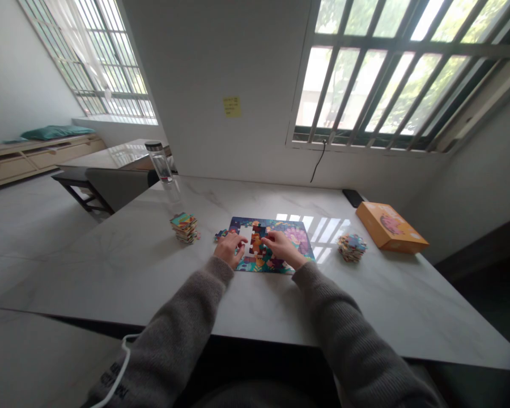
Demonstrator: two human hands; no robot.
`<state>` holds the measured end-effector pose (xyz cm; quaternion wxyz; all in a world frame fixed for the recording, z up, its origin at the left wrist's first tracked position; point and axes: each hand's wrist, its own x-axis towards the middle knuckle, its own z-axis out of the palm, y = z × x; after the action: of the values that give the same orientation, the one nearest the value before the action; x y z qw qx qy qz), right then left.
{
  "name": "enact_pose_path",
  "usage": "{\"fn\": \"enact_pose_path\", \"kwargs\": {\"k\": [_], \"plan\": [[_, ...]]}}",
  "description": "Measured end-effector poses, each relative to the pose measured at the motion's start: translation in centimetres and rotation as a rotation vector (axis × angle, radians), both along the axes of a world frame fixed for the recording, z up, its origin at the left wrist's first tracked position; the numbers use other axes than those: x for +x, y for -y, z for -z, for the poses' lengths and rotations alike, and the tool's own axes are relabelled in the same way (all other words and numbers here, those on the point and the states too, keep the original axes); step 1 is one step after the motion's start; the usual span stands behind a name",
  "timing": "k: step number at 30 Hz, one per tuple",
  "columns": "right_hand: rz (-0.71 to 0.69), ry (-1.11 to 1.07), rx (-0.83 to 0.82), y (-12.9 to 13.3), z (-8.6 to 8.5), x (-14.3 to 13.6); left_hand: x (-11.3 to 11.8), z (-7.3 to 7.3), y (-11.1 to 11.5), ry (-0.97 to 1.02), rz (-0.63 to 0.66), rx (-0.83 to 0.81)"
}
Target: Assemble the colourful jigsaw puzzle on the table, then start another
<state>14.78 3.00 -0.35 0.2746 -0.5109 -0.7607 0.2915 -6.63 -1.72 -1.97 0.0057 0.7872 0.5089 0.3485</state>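
Note:
A colourful jigsaw puzzle [259, 263] lies flat on the white marbled table, with a pale gap in its left middle part. My left hand [230, 248] rests at the puzzle's left edge, its fingers apart and no piece seen between them. Over the middle, my right hand [280, 247] has thumb and fingertips pressed together beside the gap; what they hold, if anything, is too small to make out. A few loose pieces [221, 233] lie just beyond my left hand, partly hidden by it.
Stacked puzzle pieces [184, 228] stand left of the puzzle, and another stack [352, 248] stands to its right. An orange box [390, 228] and a black phone [352, 198] lie at the right rear. A glass bottle [160, 163] stands at the left rear corner.

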Motion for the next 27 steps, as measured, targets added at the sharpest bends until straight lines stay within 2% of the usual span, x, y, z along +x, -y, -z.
{"fn": "enact_pose_path", "kwargs": {"k": [13, 19, 27], "plan": [[-0.013, 0.023, -0.029, -0.1, 0.8, 0.0, 0.8, 0.7, 0.2, -0.245, 0.009, -0.066], [-0.008, 0.074, -0.009, 0.0, 0.6, -0.1, 0.8, 1.0, 0.1, -0.251, 0.034, -0.079], [0.035, 0.165, 0.099, 0.5, 0.9, -0.7, 0.5, 1.5, -0.1, -0.238, 0.072, -0.085]]}}
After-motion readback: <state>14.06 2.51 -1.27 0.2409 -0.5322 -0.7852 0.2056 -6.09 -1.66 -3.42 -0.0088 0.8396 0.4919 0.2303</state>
